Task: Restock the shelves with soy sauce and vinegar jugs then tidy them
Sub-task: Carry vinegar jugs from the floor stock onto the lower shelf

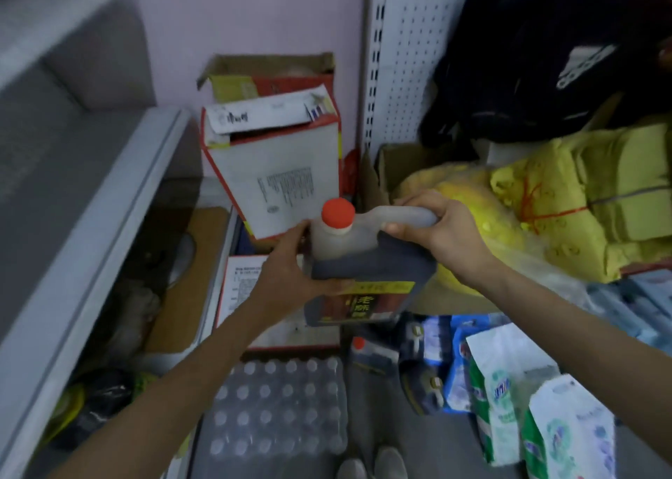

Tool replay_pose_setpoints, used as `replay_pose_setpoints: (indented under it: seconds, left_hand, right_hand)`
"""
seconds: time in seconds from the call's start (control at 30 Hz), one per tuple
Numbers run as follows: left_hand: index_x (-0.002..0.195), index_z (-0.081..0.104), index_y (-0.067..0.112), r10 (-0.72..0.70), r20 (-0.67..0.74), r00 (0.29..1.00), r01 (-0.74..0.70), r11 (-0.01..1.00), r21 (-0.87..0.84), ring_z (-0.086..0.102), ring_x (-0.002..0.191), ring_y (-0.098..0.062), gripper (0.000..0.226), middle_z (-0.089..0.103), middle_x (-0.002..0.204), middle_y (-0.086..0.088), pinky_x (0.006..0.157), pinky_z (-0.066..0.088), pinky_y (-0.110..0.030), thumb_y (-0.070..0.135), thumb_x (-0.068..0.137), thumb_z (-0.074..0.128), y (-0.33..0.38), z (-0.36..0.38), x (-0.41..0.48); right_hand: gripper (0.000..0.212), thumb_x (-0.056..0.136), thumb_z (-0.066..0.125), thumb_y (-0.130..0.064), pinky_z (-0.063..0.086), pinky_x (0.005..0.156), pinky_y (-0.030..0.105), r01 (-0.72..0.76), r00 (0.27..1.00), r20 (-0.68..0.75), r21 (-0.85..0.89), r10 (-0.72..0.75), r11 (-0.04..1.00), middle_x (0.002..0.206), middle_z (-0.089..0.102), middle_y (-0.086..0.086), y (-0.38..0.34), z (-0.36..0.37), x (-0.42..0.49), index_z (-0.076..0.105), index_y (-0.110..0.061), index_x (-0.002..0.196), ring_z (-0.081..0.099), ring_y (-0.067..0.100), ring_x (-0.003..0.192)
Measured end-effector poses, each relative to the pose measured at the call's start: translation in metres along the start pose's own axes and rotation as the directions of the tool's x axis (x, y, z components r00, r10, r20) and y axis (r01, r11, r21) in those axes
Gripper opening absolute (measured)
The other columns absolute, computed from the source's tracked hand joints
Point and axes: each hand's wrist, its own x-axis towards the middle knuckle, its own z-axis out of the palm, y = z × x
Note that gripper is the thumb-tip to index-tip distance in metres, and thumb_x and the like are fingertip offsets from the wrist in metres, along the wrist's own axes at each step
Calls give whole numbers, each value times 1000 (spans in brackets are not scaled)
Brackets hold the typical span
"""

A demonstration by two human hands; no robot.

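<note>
The jug [367,264] was held at frame centre, cap [338,214] uppermost, long axis near vertical. The right hand [442,231] curled round its handle; the left hand [287,264] clasped its left side.

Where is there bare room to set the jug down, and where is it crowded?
Bare grey floor for the jug lies between the water bottle pack and the white bags, by the shoes. The pack's top is also free. Boxes behind and yellow bags right are crowded.

dark jug [367,264] (red-capped), upright, held aloft
</note>
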Motion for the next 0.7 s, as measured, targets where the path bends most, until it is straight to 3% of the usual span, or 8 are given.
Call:
replay_pose_setpoints:
  seconds: [0.1,0.17,0.27,0.37,0.5,0.57,0.7]
  left_hand:
    - [122,36,49,35,-46,998,-37,998,-52,51,114,2,98,49,126,22,86,49,-14,74,38,79,46,-33,-2]
    - [119,38,50,54,-95,994,-62,995,-83,53,112,1,95,52,125,21,85,51,-18,74,36,79,79,-53,-4]
    - [120,47,42,46,-147,988,-73,981,-180,60,104,-2,88,58,119,15,81,54,-23,56,40,82,126,-78,-8]
    - [130,50,25,58,-185,981,-103,963,-248,66,104,-19,92,64,121,-1,85,57,-39,49,48,83,165,-101,-16]
    - [124,54,22,123,-296,947,-208,939,-275,69,97,-19,81,70,110,-1,76,57,-29,44,50,81,215,-129,-31]
    - [118,56,25,152,-329,932,-250,927,-280,70,92,-18,75,72,106,0,71,56,-26,41,48,80,238,-141,-38]
    - [118,58,19,181,-384,905,-304,907,-290,71,89,-26,77,72,104,-8,72,57,-32,40,48,81,276,-166,-52]
  right_hand:
    - [21,64,81,-22,43,71,8,64,998,13,80,-66,995,91,66,-5,-53,-5,11,68,-19,79,59,-9,79]
    - [28,58,80,-32,46,76,15,104,995,-5,91,-104,990,93,67,-5,-88,-9,19,69,-18,80,61,-3,84]
    - [31,58,78,-39,48,77,18,162,987,-2,92,-162,983,93,69,-10,-138,-14,31,71,-21,82,62,-2,85]
    - [27,59,79,-41,48,80,18,237,971,-36,98,-235,966,94,69,-12,-186,-16,39,70,-27,81,62,-2,85]
    - [18,65,82,-30,45,81,12,345,938,-75,108,-338,932,97,68,-12,-241,-17,47,70,-24,78,60,-7,84]
    - [26,59,79,-40,45,85,16,390,921,-78,132,-383,911,100,68,-10,-268,-17,48,71,-24,76,61,-4,89]
    - [31,51,75,-50,47,87,24,441,897,-75,190,-435,877,102,66,-15,-315,-18,46,70,-26,69,61,-1,96]
